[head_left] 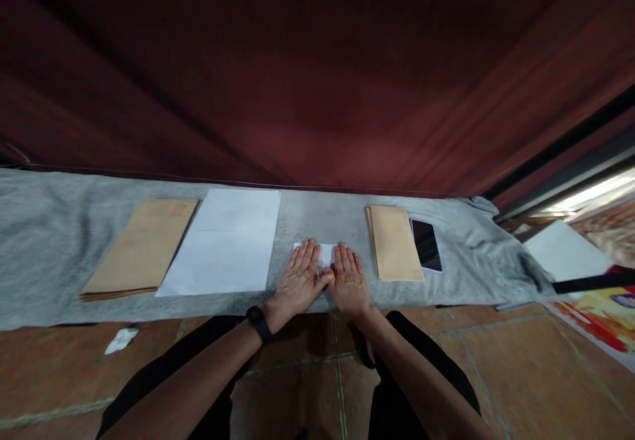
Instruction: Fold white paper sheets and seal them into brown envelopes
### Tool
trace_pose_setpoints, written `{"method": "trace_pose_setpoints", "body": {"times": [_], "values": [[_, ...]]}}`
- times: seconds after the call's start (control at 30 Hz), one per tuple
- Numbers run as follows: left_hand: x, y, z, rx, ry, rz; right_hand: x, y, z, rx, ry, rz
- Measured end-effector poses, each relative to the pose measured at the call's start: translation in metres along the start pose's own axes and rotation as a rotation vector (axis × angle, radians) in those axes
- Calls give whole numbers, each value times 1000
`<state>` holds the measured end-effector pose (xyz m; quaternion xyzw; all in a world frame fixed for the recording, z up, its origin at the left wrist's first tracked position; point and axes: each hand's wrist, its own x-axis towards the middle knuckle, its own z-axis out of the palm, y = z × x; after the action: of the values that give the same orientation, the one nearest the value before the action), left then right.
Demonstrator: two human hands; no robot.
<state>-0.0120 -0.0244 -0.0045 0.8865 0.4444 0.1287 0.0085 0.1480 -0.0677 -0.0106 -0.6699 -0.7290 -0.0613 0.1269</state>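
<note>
Both palms lie flat, side by side, on a small piece of white paper point(326, 255), which is mostly hidden beneath them. My left hand point(297, 278) has its fingers stretched out over the paper's left part, with a dark band on the wrist. On the right part rests my right hand point(350, 282), its fingers also straight. The thumbs meet or nearly meet in the middle. A stack of large white sheets point(225, 241) lies left of my hands. Right of them is a small pile of brown envelopes point(398, 245).
A grey cloth point(325, 218) covers the narrow surface. Larger brown envelopes point(141, 245) are stacked at the left. A phone point(426, 246) lies beside the right pile. Dark red fabric point(317, 96) rises behind. White scrap point(121, 340) lies on the tiled floor point(292, 394).
</note>
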Motion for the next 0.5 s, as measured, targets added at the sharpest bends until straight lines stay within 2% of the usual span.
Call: {"method": "trace_pose_setpoints", "body": {"times": [0.5], "values": [[2,4,-6,5,-31,-115,-4,4,4,-19,52,78]]}}
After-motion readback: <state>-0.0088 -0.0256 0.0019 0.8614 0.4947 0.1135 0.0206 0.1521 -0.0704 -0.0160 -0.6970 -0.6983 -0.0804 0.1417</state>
